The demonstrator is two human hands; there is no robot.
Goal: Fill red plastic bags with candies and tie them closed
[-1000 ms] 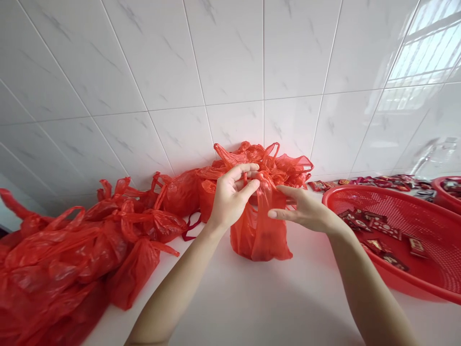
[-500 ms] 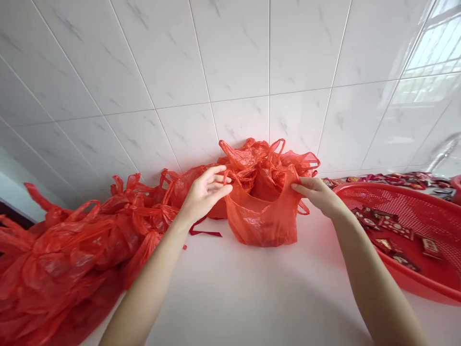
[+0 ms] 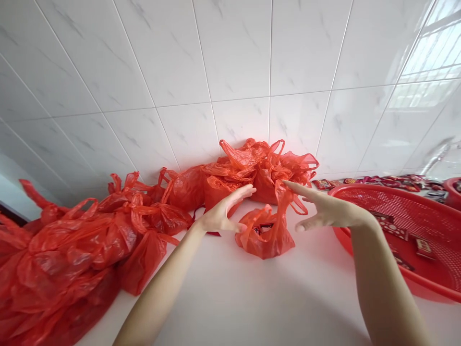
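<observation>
A small red plastic bag (image 3: 266,245) stands on the white tabletop between my hands, its mouth gaping upward. Dark red wrapped sweets (image 3: 264,228) show inside it. One handle of the bag stands up on its right side; the other has sagged at the left. My left hand (image 3: 225,211) is open at the bag's left, fingers stretched forward and thumb near the sagging handle. On the other side my right hand (image 3: 320,206) is open too, its fingertips close to the upright handle; whether they touch it I cannot tell.
Tied red bags (image 3: 72,250) are heaped at the left, and more red bags (image 3: 252,163) lean against the tiled wall (image 3: 237,48). At the right stands a red plastic basket (image 3: 414,197) with some wrapped sweets in it. Behind it, loose wrapped sweets (image 3: 392,180) lie along the wall.
Both hands have let go of the bag's handles and spread open. The bag, held up and stretched before, has slumped lower onto the table, and the sweets inside have come into view.
</observation>
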